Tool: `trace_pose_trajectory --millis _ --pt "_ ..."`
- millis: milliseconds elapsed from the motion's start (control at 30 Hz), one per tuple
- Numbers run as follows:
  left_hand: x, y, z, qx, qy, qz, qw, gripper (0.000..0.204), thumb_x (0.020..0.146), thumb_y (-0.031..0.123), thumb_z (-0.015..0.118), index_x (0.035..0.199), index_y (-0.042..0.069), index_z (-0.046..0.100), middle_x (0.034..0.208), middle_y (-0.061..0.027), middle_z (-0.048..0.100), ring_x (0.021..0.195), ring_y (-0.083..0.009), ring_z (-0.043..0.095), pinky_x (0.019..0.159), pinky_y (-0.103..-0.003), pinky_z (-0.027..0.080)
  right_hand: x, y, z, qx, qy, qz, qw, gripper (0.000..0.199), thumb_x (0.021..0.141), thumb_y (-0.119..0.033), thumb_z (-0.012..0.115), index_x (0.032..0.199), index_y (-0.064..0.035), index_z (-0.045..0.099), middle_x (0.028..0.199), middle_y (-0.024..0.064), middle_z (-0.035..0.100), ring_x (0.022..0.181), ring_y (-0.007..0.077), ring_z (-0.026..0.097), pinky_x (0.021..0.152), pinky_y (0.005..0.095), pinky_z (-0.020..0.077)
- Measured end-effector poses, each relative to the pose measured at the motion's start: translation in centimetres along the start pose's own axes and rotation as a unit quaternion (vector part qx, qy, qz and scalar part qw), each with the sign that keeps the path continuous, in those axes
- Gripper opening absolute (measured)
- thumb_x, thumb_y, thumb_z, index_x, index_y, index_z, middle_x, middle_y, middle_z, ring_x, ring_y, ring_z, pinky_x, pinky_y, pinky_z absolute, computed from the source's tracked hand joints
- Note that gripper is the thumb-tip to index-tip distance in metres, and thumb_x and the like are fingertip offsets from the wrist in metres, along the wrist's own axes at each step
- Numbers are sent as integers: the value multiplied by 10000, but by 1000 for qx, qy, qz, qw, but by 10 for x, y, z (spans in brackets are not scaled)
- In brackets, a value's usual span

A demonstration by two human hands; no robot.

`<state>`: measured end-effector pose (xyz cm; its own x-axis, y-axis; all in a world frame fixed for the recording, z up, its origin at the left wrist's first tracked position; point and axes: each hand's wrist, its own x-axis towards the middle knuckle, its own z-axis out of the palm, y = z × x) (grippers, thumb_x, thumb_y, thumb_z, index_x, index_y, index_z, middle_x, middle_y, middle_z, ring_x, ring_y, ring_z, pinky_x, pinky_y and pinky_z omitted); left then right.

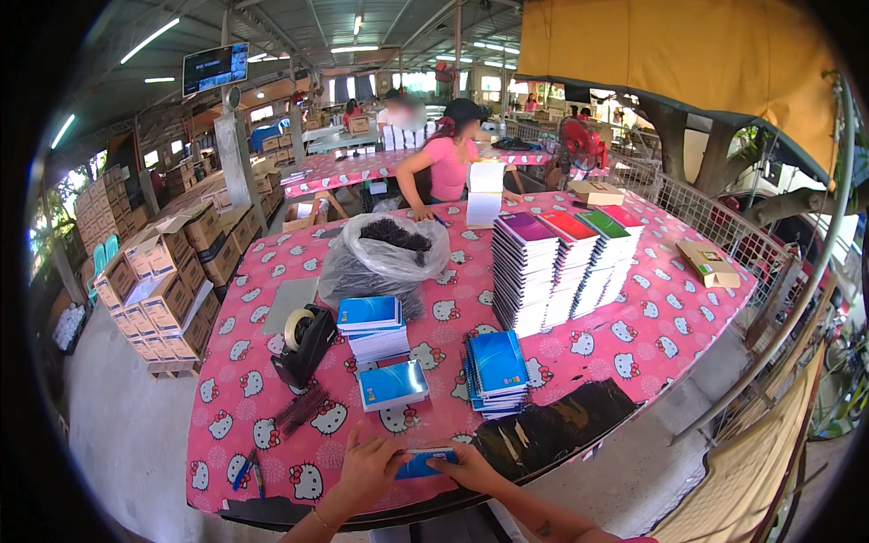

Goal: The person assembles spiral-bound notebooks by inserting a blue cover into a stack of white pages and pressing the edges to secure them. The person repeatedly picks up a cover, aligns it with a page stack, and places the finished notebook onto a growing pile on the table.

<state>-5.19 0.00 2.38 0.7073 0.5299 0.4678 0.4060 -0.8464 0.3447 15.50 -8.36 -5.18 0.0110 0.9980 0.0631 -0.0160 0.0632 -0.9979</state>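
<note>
A left hand (369,468) and right hand (468,471) grip a blue notebook (422,465). Beyond it, to its right, an uneven spiral-bound stack (499,364) could slide if bumped.

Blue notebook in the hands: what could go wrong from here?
1. The blue notebook, gripped by the right hand with the left hand at its other end, is near the pink-covered table's front edge; a slip could drop it on the floor.
2. The blue spiral notebook pile is unevenly stacked, so a bump might make it slide.
3. The tall purple-topped stack could topple if knocked.
</note>
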Motion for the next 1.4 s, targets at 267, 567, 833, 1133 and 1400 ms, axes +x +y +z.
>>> trace_pose_trajectory --millis 267,567,833,1133,1400 --pt "2 -9 1 -4 -8 -8 1000 177 902 266 696 995 117 680 805 -54 668 811 -269 663 1073 -559 328 4 -8 -7 -11 0 -28 1000 292 951 -147 690 1219 -35 664 998 11 669 904 76 567 805 258 463" --pt "0 -10 -1 5 -65 -25 998 264 894 325 693 1054 118 654 921 -69 666 912 -291 646 1070 -598 308 6 9 -7 -13 -5 -36 999 309 947 -134 690 1234 -27 655 1020 8 674 918 74 571 827 258 465" --pt "-31 30 31 191 -72 -22 979 663 954 405 585 1417 -46 434 1514 -231 393 1451 -400 310 1151 -669 105 5 -2 4 15 62 -6 998 313 947 -131 684 1232 -8 644 1027 24 697 917 75 602 830 255 491" --pt "3 0 13 39 45 14 998 210 896 251 685 1014 78 666 881 -52 690 844 -226 674 1134 -612 221 6 -16 9 15 44 -40 998 336 932 -164 709 1223 -10 639 1016 24 689 903 74 601 817 257 494" --pt "-3 27 26 208 14 -8 978 466 943 390 612 1240 31 599 1239 -125 628 1202 -280 585 1134 -627 210 5 5 4 -23 61 -9 998 315 934 -153 707 1205 -4 643 997 22 683 872 69 599 783 245 499"
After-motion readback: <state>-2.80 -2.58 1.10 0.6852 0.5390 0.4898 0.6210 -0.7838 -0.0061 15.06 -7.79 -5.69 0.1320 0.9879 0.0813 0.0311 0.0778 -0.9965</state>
